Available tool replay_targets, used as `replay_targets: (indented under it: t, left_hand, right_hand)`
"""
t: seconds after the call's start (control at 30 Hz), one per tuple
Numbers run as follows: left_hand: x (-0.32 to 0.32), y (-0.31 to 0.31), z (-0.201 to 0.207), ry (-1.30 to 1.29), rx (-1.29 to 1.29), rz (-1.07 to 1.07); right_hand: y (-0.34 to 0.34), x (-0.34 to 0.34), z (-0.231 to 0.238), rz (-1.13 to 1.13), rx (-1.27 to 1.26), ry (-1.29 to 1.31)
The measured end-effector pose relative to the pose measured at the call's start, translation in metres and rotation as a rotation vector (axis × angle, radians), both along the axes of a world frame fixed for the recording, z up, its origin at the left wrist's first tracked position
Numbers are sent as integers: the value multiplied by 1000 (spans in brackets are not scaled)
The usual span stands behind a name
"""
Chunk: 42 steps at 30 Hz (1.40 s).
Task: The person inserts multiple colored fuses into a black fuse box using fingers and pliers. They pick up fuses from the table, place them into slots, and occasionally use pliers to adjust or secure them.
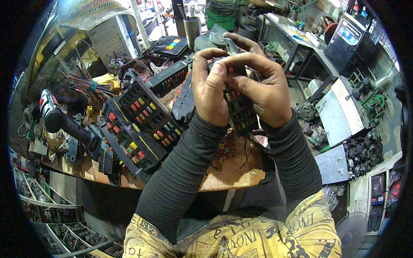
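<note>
Evidently, a worker in dark ribbed sleeves has both hands on one piece: the left hand and right hand hold a dark fuse panel roughly upright at the upper centre of the frame, over the wooden bench, as I look on from a distance. The left thumb and forefinger curl together at its top; the right forefinger stretches across toward the left thumb, and the right thumb bends in near the fuse rows. What those fingertips pinch I cannot tell, for the knuckles hide it. A pale grey piece juts up just behind them. Red and yellow fuses stud the panel's face. I judge it light and stiff, hard plastic and perhaps slightly slick, its small fuses the fragile part; from my remote seat I would take hold by the outer side rims and spare the studded face. At left in the frame, a second fuse panel lies tilted beside a cordless power tool, with coloured wires above; small loose pieces lie below the hands.
</note>
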<state>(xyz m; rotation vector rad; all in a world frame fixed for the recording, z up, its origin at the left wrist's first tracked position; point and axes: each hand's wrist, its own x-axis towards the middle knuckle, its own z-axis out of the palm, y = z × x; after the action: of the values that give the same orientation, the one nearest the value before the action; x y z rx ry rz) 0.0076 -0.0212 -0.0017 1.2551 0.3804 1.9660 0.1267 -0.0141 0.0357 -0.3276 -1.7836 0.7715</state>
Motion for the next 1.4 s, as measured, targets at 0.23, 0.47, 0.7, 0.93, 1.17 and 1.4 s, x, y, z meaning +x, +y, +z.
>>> replay_targets:
  t: [0.23, 0.47, 0.7, 0.93, 1.17, 1.4]
  left_hand:
    - [1, -7, 3, 48, -7, -34]
    - [4, -5, 3, 57, -78, -42]
    - [8, -2, 2, 122, -10, 61]
    - [8, -2, -2, 168, -34, 22]
    - [7, 3, -3, 381, 50, 258]
    - [9, -2, 3, 263, 45, 196]
  right_hand:
    - [2, 6, 5, 26, -55, -22]
    - [-4, 12, 12, 373, -245, 154]
    - [-8, 13, 17, 165, -263, -46]
    - [-12, 16, 16, 144, -293, -17]
    - [-11, 13, 10, 122, -256, 90]
    - [-11, 10, 8, 132, -296, 171]
